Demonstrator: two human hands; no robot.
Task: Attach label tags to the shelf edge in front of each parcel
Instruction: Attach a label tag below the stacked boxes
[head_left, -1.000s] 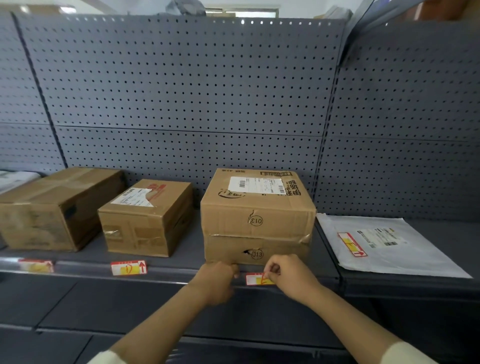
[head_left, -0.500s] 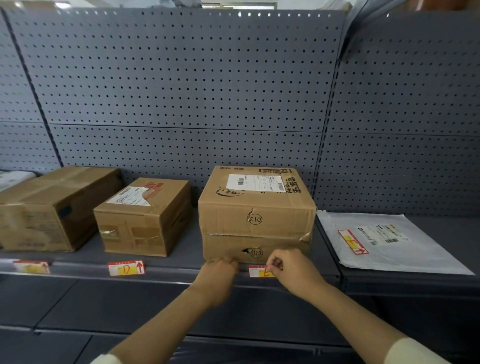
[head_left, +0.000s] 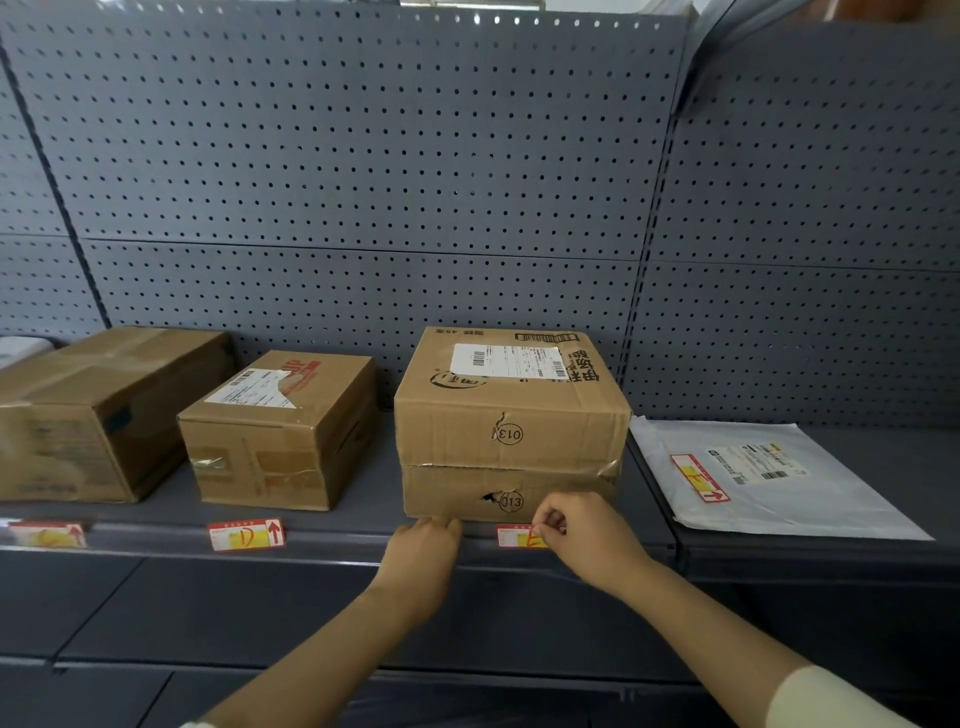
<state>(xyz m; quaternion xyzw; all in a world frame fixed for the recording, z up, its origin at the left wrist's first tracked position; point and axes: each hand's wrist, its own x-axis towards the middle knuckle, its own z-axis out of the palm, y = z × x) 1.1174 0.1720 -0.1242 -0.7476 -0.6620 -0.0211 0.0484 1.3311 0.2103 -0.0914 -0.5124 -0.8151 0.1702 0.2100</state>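
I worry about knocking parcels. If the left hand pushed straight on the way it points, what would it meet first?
Most likely the lower front of the stacked box. The left hand rests at the shelf edge, fingers pointing up at the box's bottom corner, nearly touching it, though depth is hard to judge.

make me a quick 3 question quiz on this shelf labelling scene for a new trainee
1. True or false: the D tag sits on the shelf edge in front of the small box.
2. Which parcel has its tag lying on top of it instead of on the shelf edge? A) the stacked boxes B) the white mailer bag C) the large box
3. Fill in: the right hand pinches the tag in front of the ____ boxes, while the left hand rests on the edge beside it.

Key: 1 true. 2 B; the red and yellow tag lies on the bag. 3 stacked.
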